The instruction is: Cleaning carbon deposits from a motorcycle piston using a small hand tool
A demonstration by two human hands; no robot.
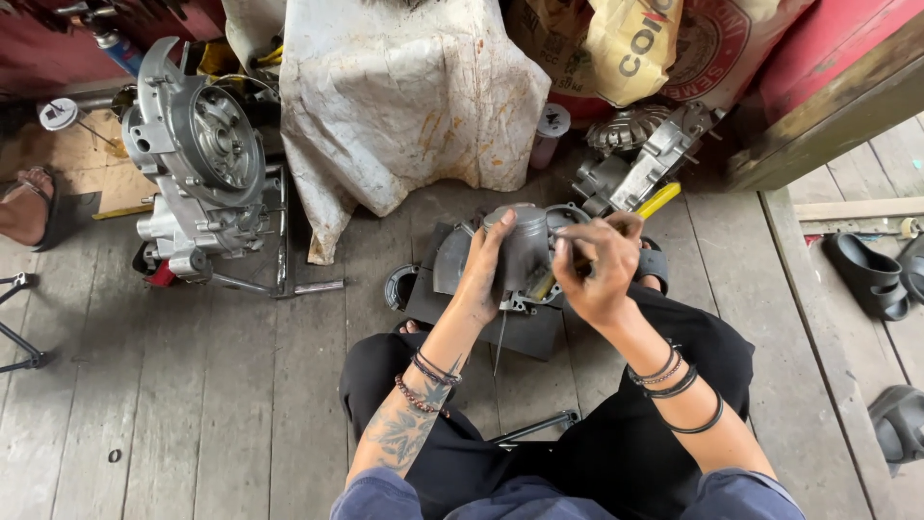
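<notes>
Engine work on a grey plank floor (192,404).

The left hand (486,270) cups a piston (525,246) just beyond the knees; the right hand (597,265) grips a yellow-handled tool (659,200) against it. An engine case (197,154) stands far left, a stained cloth (404,96) and sacks (674,43) behind, sandals (866,274) right.

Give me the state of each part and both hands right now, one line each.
Left hand: wrapped around the metal cylinder.
Right hand: closed on the yellow-handled tool.
Metal cylinder: upright on the engine case, held steady.
Yellow-handled tool: tilted, tip hidden at the cylinder.
Engine case: lying flat on a dark mat.
Second engine: standing on a metal frame, untouched.
Dirty cloth: draped over something hidden.
</notes>
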